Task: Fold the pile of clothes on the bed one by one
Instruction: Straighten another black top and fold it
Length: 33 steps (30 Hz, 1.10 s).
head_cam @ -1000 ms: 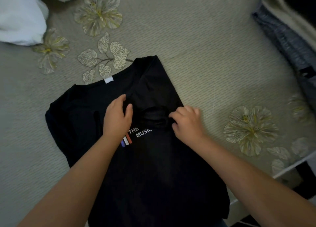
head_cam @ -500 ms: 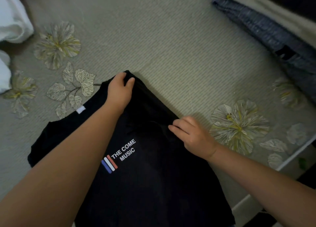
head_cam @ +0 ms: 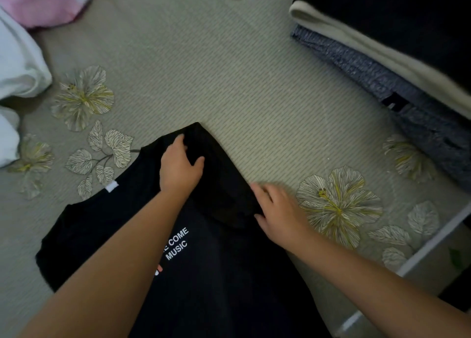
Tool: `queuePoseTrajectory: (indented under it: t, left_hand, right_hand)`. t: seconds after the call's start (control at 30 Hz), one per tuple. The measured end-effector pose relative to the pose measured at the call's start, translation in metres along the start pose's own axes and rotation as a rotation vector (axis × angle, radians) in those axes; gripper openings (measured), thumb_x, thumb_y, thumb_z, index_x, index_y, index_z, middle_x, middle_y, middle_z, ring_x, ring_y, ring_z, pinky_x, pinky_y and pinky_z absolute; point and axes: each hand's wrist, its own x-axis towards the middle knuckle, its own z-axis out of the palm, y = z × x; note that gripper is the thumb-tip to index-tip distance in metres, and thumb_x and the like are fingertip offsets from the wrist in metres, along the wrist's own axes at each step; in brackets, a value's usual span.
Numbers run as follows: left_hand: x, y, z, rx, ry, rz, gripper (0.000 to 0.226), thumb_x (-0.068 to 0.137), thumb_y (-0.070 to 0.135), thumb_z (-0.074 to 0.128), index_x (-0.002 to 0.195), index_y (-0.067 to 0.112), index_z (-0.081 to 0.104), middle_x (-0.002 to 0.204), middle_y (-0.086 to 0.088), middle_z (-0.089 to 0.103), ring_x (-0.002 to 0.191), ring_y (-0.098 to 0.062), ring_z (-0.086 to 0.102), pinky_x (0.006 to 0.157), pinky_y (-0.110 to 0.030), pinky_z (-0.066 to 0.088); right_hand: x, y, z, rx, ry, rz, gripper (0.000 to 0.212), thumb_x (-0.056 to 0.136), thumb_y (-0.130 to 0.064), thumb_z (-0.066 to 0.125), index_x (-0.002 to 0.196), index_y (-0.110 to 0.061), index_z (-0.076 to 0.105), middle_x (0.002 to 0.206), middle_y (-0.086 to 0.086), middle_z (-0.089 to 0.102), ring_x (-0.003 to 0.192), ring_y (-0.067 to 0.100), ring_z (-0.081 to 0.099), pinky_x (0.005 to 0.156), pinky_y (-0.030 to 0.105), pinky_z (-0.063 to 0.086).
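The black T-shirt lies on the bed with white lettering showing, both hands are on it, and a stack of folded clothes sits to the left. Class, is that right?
Not quite: in the head view the stack of folded clothes sits to the right. The rest holds for the black T-shirt, left hand and right hand.

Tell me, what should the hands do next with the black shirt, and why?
Probably smooth the folded-in sleeve flat. The left hand rests on the black shirt near its top corner, and the right hand touches the folded edge, where the cloth looks bunched. The shirt's other side still lies unfolded on the bed, so that side likely comes after.
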Motion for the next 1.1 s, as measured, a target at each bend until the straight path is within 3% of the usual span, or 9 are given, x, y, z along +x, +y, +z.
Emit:
queuePoseTrajectory:
  t: [0.1, 0.17, 0.27, 0.37, 0.43, 0.53, 0.73, 0.9, 1.1]
  left_hand:
    - [-0.019, -0.009, 0.003, -0.024, 0.024, -0.115, 0.054, 0.086, 0.016, 0.058, 0.135, 0.007, 0.037, 0.124, -0.015, 0.052, 0.112, -0.025, 0.051, 0.087, -0.030, 0.040]
    - [-0.029, -0.013, 0.002, -0.043, 0.039, -0.120, 0.054, 0.087, 0.009, 0.056, 0.136, 0.005, 0.035, 0.127, -0.017, 0.049, 0.117, -0.026, 0.047, 0.092, -0.029, 0.037]
    - [-0.051, -0.015, 0.005, 0.141, 0.047, 0.059, 0.057, 0.088, 0.011, 0.055, 0.139, 0.004, 0.031, 0.142, -0.016, 0.035, 0.133, -0.029, 0.028, 0.109, -0.036, 0.023]
    - [-0.075, -0.018, 0.017, 0.383, -0.128, 0.277, 0.052, 0.093, 0.025, 0.046, 0.142, 0.016, 0.029, 0.153, -0.006, 0.018, 0.142, -0.024, 0.007, 0.114, -0.039, 0.010]
    - [-0.088, -0.023, 0.027, 0.505, -0.249, 0.258, 0.052, 0.096, 0.033, 0.036, 0.145, 0.025, 0.018, 0.155, 0.000, 0.003, 0.143, -0.020, -0.004, 0.114, -0.039, 0.004]
    - [-0.105, -0.027, 0.029, 0.560, -0.285, 0.176, 0.055, 0.097, 0.035, 0.031, 0.146, 0.026, 0.006, 0.155, 0.000, -0.007, 0.142, -0.020, -0.010, 0.114, -0.040, 0.001]
    - [-0.151, -0.027, 0.021, 0.564, -0.343, 0.173, 0.059, 0.097, 0.033, 0.032, 0.146, 0.020, 0.002, 0.155, 0.001, -0.007, 0.142, -0.018, -0.011, 0.115, -0.038, 0.001]
    - [-0.206, -0.040, 0.020, 0.546, -0.383, 0.104, 0.059, 0.098, 0.032, 0.032, 0.146, 0.017, 0.001, 0.155, 0.000, -0.007, 0.142, -0.018, -0.010, 0.115, -0.037, 0.002]
    - [-0.299, -0.077, 0.033, 0.502, -0.460, 0.024, 0.061, 0.097, 0.030, 0.035, 0.146, 0.017, 0.002, 0.155, 0.000, -0.005, 0.142, -0.018, -0.009, 0.115, -0.038, 0.006]
  right_hand:
    - [0.005, -0.002, -0.002, 0.095, -0.049, 0.071, 0.050, 0.066, 0.010, 0.067, 0.114, -0.002, 0.060, 0.092, 0.016, 0.062, 0.075, 0.031, 0.063, 0.061, 0.033, 0.054]
    - [0.008, -0.002, -0.006, 0.097, 0.043, 0.049, 0.045, 0.047, 0.019, 0.070, 0.088, 0.000, 0.069, 0.067, 0.014, 0.060, 0.051, 0.028, 0.058, 0.041, 0.027, 0.048]
    - [0.006, -0.002, -0.012, -0.006, 0.026, 0.043, 0.041, 0.036, 0.017, 0.072, 0.071, -0.004, 0.067, 0.056, 0.009, 0.051, 0.040, 0.023, 0.047, 0.036, 0.019, 0.034]
    - [0.007, 0.006, -0.007, 0.053, -0.087, 0.114, 0.027, 0.069, 0.007, 0.062, 0.092, -0.006, 0.067, 0.083, 0.014, 0.056, 0.067, 0.030, 0.056, 0.053, 0.029, 0.041]
    - [0.006, 0.014, -0.009, 0.121, -0.135, 0.116, 0.034, 0.085, -0.004, 0.050, 0.117, -0.009, 0.058, 0.105, 0.013, 0.052, 0.092, 0.030, 0.053, 0.075, 0.034, 0.043]
    - [-0.007, 0.025, -0.016, 0.089, -0.203, 0.086, 0.042, 0.089, -0.013, 0.049, 0.130, -0.010, 0.045, 0.116, 0.010, 0.050, 0.106, 0.024, 0.048, 0.090, 0.030, 0.037]
    - [-0.072, 0.031, -0.013, -0.010, -0.378, 0.149, 0.045, 0.091, -0.031, 0.051, 0.129, -0.010, 0.043, 0.125, 0.006, 0.045, 0.117, 0.019, 0.043, 0.096, 0.023, 0.031]
    - [-0.129, 0.014, -0.001, 0.023, -0.391, 0.296, 0.043, 0.090, -0.040, 0.052, 0.109, -0.002, 0.055, 0.111, 0.009, 0.051, 0.105, 0.021, 0.049, 0.079, 0.022, 0.034]
    - [-0.205, -0.008, 0.020, 0.052, -0.437, 0.507, 0.023, 0.088, -0.025, 0.058, 0.101, -0.005, 0.057, 0.104, 0.006, 0.056, 0.100, 0.020, 0.055, 0.084, 0.028, 0.043]
